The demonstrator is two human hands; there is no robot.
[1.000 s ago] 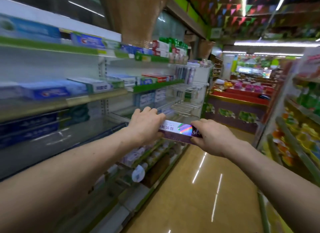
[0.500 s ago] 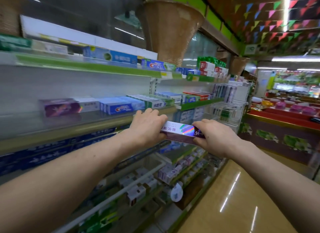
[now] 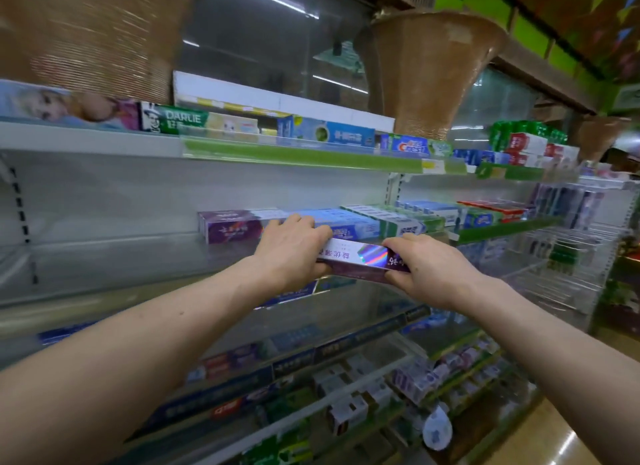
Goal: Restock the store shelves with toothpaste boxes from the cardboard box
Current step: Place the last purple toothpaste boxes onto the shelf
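Observation:
I hold a purple toothpaste box [image 3: 363, 261] with a holographic patch flat between both hands. My left hand [image 3: 291, 253] grips its left end, my right hand [image 3: 429, 270] grips its right end. The box hovers just in front of the middle shelf [image 3: 104, 257], whose left part is bare. A matching purple box [image 3: 230, 227] lies on that shelf just left of my left hand, beside a row of blue, white and green boxes [image 3: 360, 222]. The cardboard box is out of view.
The top shelf [image 3: 294, 155] carries Darlie, Crest and other toothpaste boxes. Lower shelves [image 3: 311, 360] hold more boxes behind clear rails. Wire racks [image 3: 568, 257] stand at the right end. A glossy aisle floor [image 3: 571, 440] shows at the bottom right.
My view has swung left and closer to the shelving. Both hands have carried the purple box up to the middle shelf, near the matching purple box.

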